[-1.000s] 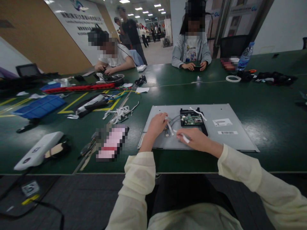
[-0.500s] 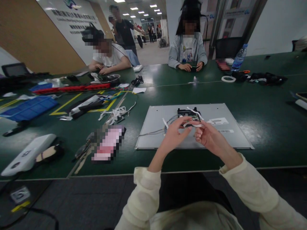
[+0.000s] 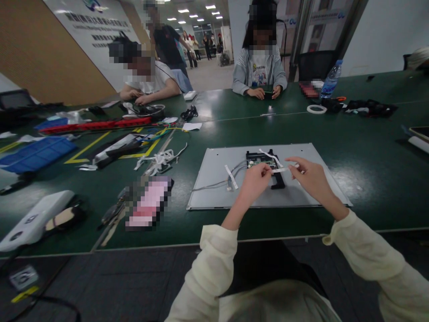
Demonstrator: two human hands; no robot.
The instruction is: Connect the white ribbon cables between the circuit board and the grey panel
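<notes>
Two bare hands are busy over a flat grey panel [image 3: 214, 165], which lies on the green surface [image 3: 385, 179] right in front of the wearer, I judge so that both arms reach its middle without stretching. The left hand [image 3: 256, 181] has thumb and fingertips pinched on one end of a narrow white strip [image 3: 279, 170]; the right hand [image 3: 310, 179] pinches the other end, its index finger stretched out free. I take the two-ended grip to be what holds the strip straight and raised above the panel, just before the black bracket [image 3: 278, 181]. From my end the strip is too small and soft to tell whether it is tape or plain paper. The bracket sits on the panel with a green circuit board [image 3: 251, 164] inside, partly hidden by the left hand, and a second strip [image 3: 269, 154] lies slantwise across its top. Left of it, a third strip [image 3: 231, 177] lies over grey cables [image 3: 214, 184], perhaps to pin them down. A tangled heap of white strips [image 3: 162, 161] lies on the surface left of the panel, placed, I'd guess, for easy reach.
</notes>
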